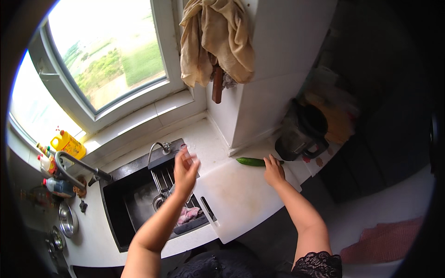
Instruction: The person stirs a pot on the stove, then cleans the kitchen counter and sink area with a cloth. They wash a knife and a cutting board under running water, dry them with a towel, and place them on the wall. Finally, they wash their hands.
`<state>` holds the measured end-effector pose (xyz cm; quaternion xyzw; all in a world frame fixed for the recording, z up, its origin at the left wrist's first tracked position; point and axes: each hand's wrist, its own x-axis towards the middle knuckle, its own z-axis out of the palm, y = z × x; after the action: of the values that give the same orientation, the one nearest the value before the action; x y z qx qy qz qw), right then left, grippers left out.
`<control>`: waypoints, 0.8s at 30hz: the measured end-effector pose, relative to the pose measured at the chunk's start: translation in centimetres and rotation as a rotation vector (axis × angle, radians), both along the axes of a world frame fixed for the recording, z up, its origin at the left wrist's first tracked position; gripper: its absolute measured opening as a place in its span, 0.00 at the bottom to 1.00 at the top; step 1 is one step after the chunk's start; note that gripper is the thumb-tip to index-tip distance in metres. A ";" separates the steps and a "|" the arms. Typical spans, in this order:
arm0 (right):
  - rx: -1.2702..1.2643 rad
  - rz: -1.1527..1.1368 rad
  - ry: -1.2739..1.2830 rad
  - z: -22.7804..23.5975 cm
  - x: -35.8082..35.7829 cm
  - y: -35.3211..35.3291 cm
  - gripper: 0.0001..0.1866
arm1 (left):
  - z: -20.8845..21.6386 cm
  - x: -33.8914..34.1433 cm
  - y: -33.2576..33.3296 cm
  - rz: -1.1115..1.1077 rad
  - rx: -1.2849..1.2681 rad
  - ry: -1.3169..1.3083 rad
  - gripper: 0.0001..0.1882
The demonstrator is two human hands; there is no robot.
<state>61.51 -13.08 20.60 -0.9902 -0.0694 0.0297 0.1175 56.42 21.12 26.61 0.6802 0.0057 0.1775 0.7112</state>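
Note:
A green cucumber (251, 161) lies at the far edge of a white cutting board (241, 199). My right hand (274, 171) has its fingers closed over the cucumber's right end. Raised above the near-right part of the sink, my left hand (185, 172) is slightly smeared by motion. Its fingers look loosely bent and apart, and I see nothing held in them. Beneath it, part of the sink's rack is hidden. The cutting board has a dark slot handle (208, 209) along its left side, close to the sink.
Left of the board is a black sink (116, 217) with a grey faucet (74, 167) and a pink cloth (187, 214). Metal bowls (68, 219) and a yellow jug (68, 144) stand farther left. A dark blender-like appliance (301, 132) is behind my right hand. Beige cloths (222, 37) hang above.

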 end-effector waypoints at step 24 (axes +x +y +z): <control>0.611 0.580 -0.067 4.5 -6.9 18.2 0.17 | -2.0 -11.5 -2.1 0.155 -0.167 0.480 0.32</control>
<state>54.64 5.07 25.07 -0.8496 -0.3547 0.0074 0.3901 44.89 19.03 24.61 0.6391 0.2407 0.0640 0.7276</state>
